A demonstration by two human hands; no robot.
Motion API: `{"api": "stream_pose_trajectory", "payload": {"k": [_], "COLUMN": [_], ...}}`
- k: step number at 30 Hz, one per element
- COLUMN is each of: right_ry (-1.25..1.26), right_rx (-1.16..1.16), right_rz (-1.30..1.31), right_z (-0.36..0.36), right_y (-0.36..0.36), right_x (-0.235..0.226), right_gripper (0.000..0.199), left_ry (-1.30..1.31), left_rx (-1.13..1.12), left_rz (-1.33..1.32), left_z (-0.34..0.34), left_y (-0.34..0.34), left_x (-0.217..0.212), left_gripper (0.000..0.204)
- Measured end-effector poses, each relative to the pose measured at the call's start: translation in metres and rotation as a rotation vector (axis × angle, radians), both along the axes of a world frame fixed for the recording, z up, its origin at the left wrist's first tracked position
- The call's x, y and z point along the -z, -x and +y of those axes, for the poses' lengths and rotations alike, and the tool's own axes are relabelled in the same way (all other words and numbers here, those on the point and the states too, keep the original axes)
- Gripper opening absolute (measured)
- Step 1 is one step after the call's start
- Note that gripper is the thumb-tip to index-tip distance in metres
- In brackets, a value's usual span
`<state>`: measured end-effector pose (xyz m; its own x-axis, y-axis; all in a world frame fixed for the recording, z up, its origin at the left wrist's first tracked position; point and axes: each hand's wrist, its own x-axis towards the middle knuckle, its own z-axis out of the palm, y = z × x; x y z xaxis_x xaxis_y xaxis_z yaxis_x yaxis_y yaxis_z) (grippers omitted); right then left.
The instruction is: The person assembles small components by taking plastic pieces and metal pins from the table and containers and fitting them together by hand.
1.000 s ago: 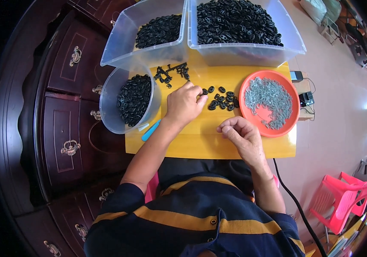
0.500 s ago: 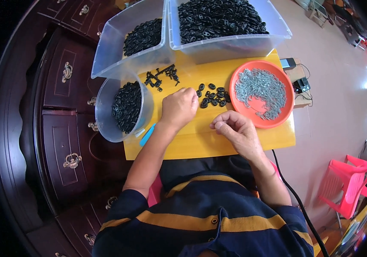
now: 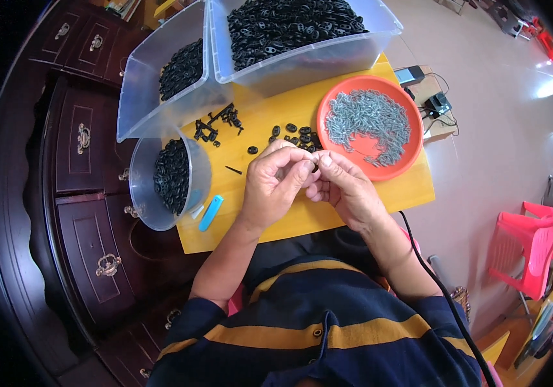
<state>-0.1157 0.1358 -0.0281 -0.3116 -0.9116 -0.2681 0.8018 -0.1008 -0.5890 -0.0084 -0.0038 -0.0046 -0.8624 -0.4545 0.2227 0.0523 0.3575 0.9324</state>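
Centrally, the left hand (image 3: 276,184) and right hand (image 3: 344,187) are brought together above the yellow board (image 3: 289,109), fingertips pinched narrowly on a small black part (image 3: 316,167) that is mostly hidden between them. Loose black rings (image 3: 292,134) are scattered at twelve o'clock from the hands, an orange plate (image 3: 412,155) of grey metal pieces at one o'clock. A round tub (image 3: 141,187) of black rings is seen at nine o'clock, with a blue tool (image 3: 211,213) beside it.

Single head-worn fisheye view, straight down, close over yellow board (image 3: 360,200).
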Motion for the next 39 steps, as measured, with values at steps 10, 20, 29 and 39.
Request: {"api": "stream_pose_trajectory", "payload": {"k": [10, 20, 29, 39], "right_ry": [0.043, 0.112, 0.188, 0.206], "right_rx": [0.085, -0.629, -0.673, -0.620], "right_rz": [0.355, 1.097, 1.208, 1.198], "right_z": [-0.003, 0.008, 0.012, 0.011], "right_y": [-0.010, -0.014, -0.015, -0.014], "right_x": [0.014, 0.007, 0.010, 0.010], "right_gripper": [0.015, 0.011, 0.014, 0.014], "left_ry": [0.136, 0.739, 0.783, 0.941], "left_rx": [0.018, 0.329, 0.291, 0.362], "left_rz": [-0.111, -0.212, -0.320, -0.389], "left_z": [-0.015, 0.015, 0.030, 0.035], "left_y": [0.028, 0.113, 0.128, 0.139], "left_x": [-0.025, 0.016, 0.026, 0.027], "left_gripper": [0.010, 0.013, 0.010, 0.013]}}
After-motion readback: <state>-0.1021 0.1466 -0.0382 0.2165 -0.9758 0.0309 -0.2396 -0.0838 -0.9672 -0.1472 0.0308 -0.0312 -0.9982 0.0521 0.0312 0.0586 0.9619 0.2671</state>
